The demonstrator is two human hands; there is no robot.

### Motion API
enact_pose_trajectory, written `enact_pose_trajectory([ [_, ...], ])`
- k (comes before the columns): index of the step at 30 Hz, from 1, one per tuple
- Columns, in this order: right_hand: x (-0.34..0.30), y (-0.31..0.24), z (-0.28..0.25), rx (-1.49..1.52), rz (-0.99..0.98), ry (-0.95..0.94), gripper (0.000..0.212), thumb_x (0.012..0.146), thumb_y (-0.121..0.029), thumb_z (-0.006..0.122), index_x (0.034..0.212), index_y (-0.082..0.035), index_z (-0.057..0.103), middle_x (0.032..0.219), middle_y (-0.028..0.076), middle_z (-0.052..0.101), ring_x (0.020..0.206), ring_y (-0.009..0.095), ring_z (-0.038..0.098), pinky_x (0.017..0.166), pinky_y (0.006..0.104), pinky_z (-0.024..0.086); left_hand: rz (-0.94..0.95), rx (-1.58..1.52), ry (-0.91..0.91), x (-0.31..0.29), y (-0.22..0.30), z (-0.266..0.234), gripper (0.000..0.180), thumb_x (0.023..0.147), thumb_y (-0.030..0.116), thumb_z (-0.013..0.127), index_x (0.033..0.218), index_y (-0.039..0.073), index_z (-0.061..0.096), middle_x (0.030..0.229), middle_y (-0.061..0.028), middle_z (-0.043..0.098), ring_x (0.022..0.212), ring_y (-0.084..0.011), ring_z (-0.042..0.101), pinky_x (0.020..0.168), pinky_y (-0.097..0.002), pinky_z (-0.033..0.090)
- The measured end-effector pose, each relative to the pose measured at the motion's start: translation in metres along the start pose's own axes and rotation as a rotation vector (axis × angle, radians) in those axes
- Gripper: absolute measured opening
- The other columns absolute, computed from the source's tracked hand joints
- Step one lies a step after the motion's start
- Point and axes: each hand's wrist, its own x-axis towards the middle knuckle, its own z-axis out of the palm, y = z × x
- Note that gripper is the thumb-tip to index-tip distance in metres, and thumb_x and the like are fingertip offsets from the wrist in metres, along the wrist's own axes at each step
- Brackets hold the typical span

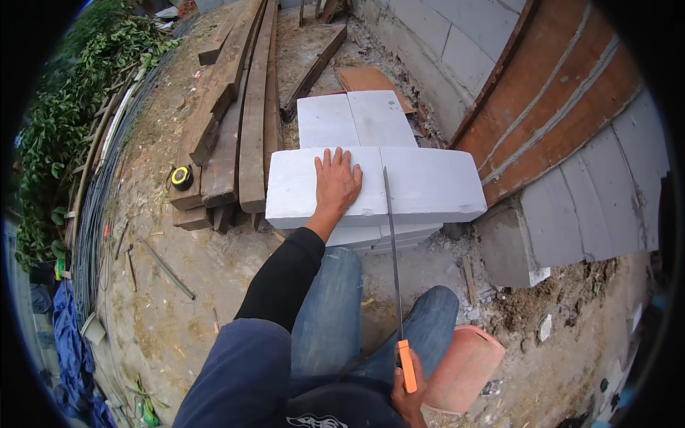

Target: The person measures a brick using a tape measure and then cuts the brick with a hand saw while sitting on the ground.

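Observation:
A long white lightweight concrete block (435, 182) lies crosswise on a stack of similar white blocks (325, 123). My left hand (338, 182) presses flat on its top, left of a dark line that runs across the block, fingers spread. Low in the view, my right hand (408, 399) grips the orange handle of a hand saw (396, 271). The saw's long narrow blade reaches away from me, and its far part lies over the block along the line. How deep the blade sits in the block I cannot tell.
Timber beams (253, 121) are stacked at the left, with a yellow tape measure (182, 177) on them. A reddish curved piece (464, 367) lies by my right knee. Brown boards (556, 85) lean on the grey block wall (592, 192). Steel bars (91, 221) run along the far left.

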Motion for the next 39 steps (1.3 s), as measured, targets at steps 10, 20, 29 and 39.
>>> enact_pose_trajectory([
  [10,0.120,-0.045,0.031,0.195,0.181,-0.043,0.046,0.100,-0.008,0.065,0.144,0.000,0.054,0.091,0.010,0.069,0.072,0.011,0.057,0.067,0.0297,0.050,0.028,0.029,0.015,-0.008,-0.010,0.008,0.047,0.099,0.030,0.055,0.132,-0.002,0.063,0.142,-0.0233,0.058,0.138,-0.0467,0.047,0.116,-0.0618,0.032],
  [20,0.126,-0.027,0.034,0.193,0.153,-0.019,0.046,0.100,-0.007,0.063,0.145,0.000,0.054,0.091,0.008,0.067,0.074,0.010,0.059,0.068,0.0280,0.050,0.046,0.027,0.059,0.000,-0.003,0.011,0.048,0.099,0.030,0.055,0.133,-0.002,0.063,0.144,-0.0232,0.057,0.138,-0.0472,0.047,0.115,-0.0623,0.033],
  [29,0.012,-0.021,0.005,0.096,0.060,0.023,0.047,0.099,-0.004,0.063,0.146,-0.001,0.054,0.122,0.015,0.072,0.096,0.012,0.067,0.082,0.0282,0.054,0.047,0.036,0.041,0.000,0.001,0.005,0.048,0.099,0.030,0.055,0.133,-0.003,0.063,0.143,-0.0240,0.058,0.136,-0.0478,0.048,0.114,-0.0627,0.034],
  [39,0.096,-0.027,0.043,0.219,0.160,-0.021,0.046,0.100,-0.008,0.062,0.145,0.001,0.054,0.126,0.017,0.072,0.108,0.016,0.069,0.088,0.0311,0.054,0.033,0.045,0.043,-0.005,-0.022,0.008,0.048,0.098,0.031,0.054,0.132,-0.003,0.064,0.141,-0.0238,0.059,0.137,-0.0468,0.048,0.116,-0.0612,0.032],
])
